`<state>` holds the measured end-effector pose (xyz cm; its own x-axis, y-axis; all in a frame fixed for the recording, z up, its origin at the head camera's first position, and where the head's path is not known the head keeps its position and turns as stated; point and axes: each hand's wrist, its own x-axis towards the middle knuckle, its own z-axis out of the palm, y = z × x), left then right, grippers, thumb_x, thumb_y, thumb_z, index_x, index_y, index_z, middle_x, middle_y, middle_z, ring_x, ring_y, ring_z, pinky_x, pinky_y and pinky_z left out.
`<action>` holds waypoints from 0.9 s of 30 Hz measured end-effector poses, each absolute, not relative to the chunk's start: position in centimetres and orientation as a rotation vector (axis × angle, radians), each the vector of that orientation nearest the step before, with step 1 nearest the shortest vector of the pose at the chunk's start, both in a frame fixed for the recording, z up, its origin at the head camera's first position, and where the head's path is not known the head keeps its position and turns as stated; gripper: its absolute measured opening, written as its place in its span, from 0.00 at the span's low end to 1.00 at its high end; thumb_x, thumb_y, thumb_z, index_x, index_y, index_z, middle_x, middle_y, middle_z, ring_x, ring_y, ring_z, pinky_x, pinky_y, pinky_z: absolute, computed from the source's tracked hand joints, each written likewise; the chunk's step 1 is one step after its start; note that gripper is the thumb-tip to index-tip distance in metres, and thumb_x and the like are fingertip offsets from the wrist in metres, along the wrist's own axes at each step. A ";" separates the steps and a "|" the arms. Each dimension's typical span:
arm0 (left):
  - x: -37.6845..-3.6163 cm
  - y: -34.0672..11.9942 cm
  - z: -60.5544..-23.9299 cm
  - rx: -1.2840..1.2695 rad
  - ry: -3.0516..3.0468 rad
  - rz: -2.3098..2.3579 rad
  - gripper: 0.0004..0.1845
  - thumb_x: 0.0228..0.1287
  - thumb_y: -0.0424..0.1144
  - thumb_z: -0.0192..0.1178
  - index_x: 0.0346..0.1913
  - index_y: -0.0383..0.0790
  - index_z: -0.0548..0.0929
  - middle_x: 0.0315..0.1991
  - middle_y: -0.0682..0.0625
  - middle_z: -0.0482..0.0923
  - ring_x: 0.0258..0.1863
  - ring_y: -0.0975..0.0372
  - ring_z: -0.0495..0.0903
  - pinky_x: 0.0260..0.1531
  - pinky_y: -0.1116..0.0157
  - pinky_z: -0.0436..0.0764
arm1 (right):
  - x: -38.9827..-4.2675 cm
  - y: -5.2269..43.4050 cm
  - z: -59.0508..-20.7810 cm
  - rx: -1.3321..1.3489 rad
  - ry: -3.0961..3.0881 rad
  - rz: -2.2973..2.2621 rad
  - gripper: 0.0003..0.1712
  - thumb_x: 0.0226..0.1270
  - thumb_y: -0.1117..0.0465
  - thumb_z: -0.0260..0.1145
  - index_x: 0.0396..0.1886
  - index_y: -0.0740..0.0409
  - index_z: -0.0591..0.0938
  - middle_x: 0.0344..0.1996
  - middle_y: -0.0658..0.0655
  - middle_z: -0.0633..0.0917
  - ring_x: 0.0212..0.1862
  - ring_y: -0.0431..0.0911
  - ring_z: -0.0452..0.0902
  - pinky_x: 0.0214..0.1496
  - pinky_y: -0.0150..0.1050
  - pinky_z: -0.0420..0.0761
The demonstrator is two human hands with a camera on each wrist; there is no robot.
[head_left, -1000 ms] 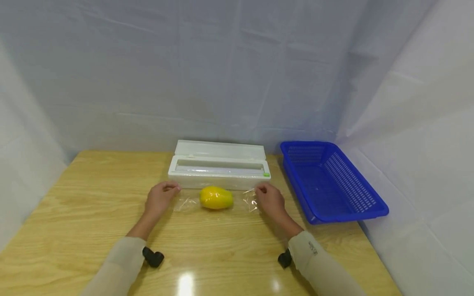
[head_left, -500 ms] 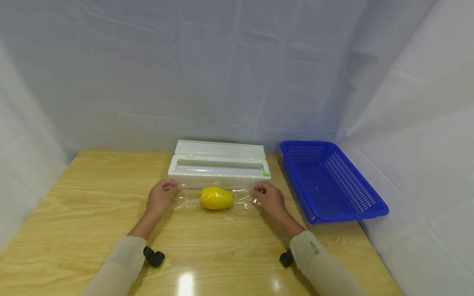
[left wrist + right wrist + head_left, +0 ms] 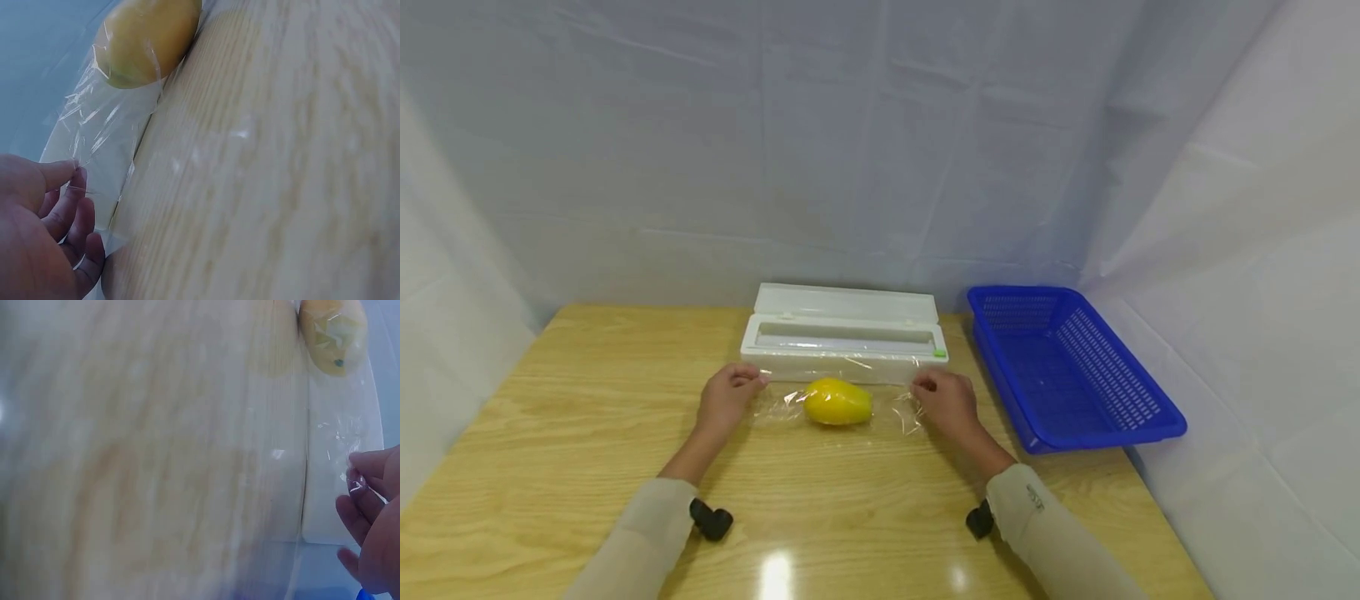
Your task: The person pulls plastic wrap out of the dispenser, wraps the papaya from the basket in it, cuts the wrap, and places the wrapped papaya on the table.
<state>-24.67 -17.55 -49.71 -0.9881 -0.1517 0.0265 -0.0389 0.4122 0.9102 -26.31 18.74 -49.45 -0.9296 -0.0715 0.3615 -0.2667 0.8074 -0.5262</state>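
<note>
In the centre of the frame, the yellow mango (image 3: 838, 401) lies on the wooden table (image 3: 587, 417), draped in clear cling film (image 3: 778, 406) that runs out of the white dispenser box (image 3: 844, 337) just behind it. The left hand (image 3: 724, 402) pinches the film's left edge, fingers curled. The right hand (image 3: 946, 403) pinches the film's right edge the same way. At right of frame, the blue basket (image 3: 1075, 417) sits beside the box.
</note>
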 end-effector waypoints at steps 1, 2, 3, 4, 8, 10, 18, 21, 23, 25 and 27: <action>-24.7 -17.6 -49.7 0.165 -2.547 -1.643 0.17 0.70 0.42 0.64 0.52 0.31 0.80 0.45 0.38 0.84 0.36 0.66 0.78 0.34 0.72 0.77 | -26.3 18.7 -49.4 0.238 -2.682 0.860 0.04 0.62 0.56 0.75 0.33 0.50 0.89 0.29 0.48 0.89 0.34 0.44 0.85 0.40 0.43 0.80; -24.6 -17.6 -49.7 0.160 -2.543 -1.643 0.17 0.70 0.41 0.64 0.52 0.31 0.80 0.46 0.38 0.84 0.36 0.67 0.78 0.34 0.73 0.77 | -26.3 18.7 -49.4 0.221 -2.695 0.879 0.04 0.63 0.56 0.74 0.33 0.51 0.88 0.30 0.49 0.89 0.34 0.45 0.84 0.40 0.43 0.80; -24.6 -17.6 -49.6 0.156 -2.540 -1.646 0.17 0.70 0.40 0.64 0.52 0.30 0.80 0.46 0.37 0.84 0.36 0.67 0.78 0.34 0.73 0.78 | -26.3 18.7 -49.4 0.209 -2.704 0.896 0.04 0.63 0.56 0.73 0.33 0.51 0.88 0.30 0.49 0.88 0.34 0.45 0.84 0.39 0.43 0.80; -24.5 -17.7 -49.6 0.151 -2.544 -1.647 0.17 0.71 0.40 0.63 0.53 0.30 0.79 0.47 0.37 0.84 0.38 0.66 0.79 0.34 0.74 0.78 | -26.3 18.7 -49.4 0.202 -2.714 0.918 0.04 0.64 0.57 0.73 0.34 0.52 0.88 0.30 0.50 0.88 0.34 0.45 0.83 0.39 0.42 0.80; -24.4 -17.8 -49.6 0.132 -2.552 -1.645 0.17 0.71 0.40 0.63 0.55 0.30 0.79 0.50 0.35 0.83 0.42 0.61 0.81 0.37 0.74 0.79 | -26.4 18.7 -49.5 0.252 -2.704 0.956 0.04 0.65 0.59 0.71 0.34 0.54 0.86 0.29 0.52 0.86 0.33 0.45 0.81 0.38 0.42 0.80; -24.3 -17.9 -49.6 0.126 -2.553 -1.654 0.18 0.72 0.41 0.62 0.55 0.30 0.79 0.51 0.36 0.82 0.45 0.57 0.81 0.37 0.73 0.79 | -26.3 18.7 -49.6 0.290 -2.690 0.956 0.02 0.65 0.61 0.71 0.34 0.55 0.86 0.29 0.52 0.86 0.33 0.45 0.81 0.38 0.42 0.80; -24.4 -18.4 -49.7 0.080 -2.552 -1.714 0.18 0.72 0.40 0.62 0.55 0.28 0.79 0.50 0.36 0.83 0.40 0.65 0.80 0.37 0.74 0.80 | -26.2 18.7 -49.5 0.332 -2.690 0.913 0.15 0.65 0.64 0.67 0.51 0.52 0.82 0.32 0.51 0.86 0.33 0.45 0.81 0.35 0.42 0.80; -24.4 -18.7 -49.4 0.055 -2.551 -1.750 0.18 0.72 0.39 0.61 0.55 0.27 0.81 0.46 0.38 0.85 0.36 0.67 0.79 0.34 0.73 0.80 | -26.3 18.8 -49.3 0.294 -2.689 0.920 0.17 0.68 0.60 0.67 0.56 0.53 0.81 0.35 0.50 0.85 0.36 0.44 0.80 0.37 0.42 0.80; -24.4 -19.0 -49.3 0.056 -2.558 -1.764 0.18 0.72 0.39 0.62 0.55 0.27 0.82 0.43 0.39 0.86 0.33 0.66 0.79 0.31 0.72 0.80 | -26.2 18.8 -49.3 0.274 -2.682 0.955 0.17 0.69 0.59 0.67 0.56 0.54 0.80 0.39 0.51 0.84 0.39 0.45 0.81 0.40 0.43 0.81; -24.3 -19.3 -49.1 0.037 -2.576 -1.762 0.19 0.72 0.39 0.61 0.56 0.26 0.81 0.42 0.39 0.86 0.33 0.64 0.79 0.29 0.71 0.80 | -26.1 18.9 -49.2 0.282 -2.679 0.991 0.17 0.70 0.58 0.68 0.56 0.56 0.80 0.42 0.53 0.83 0.42 0.47 0.81 0.42 0.45 0.82; -24.1 -19.5 -48.8 0.026 -2.592 -1.746 0.19 0.72 0.40 0.61 0.57 0.27 0.81 0.44 0.37 0.85 0.35 0.59 0.81 0.30 0.69 0.81 | -26.0 18.9 -49.0 0.286 -2.684 1.030 0.18 0.71 0.57 0.68 0.57 0.56 0.80 0.46 0.55 0.82 0.44 0.48 0.81 0.44 0.47 0.83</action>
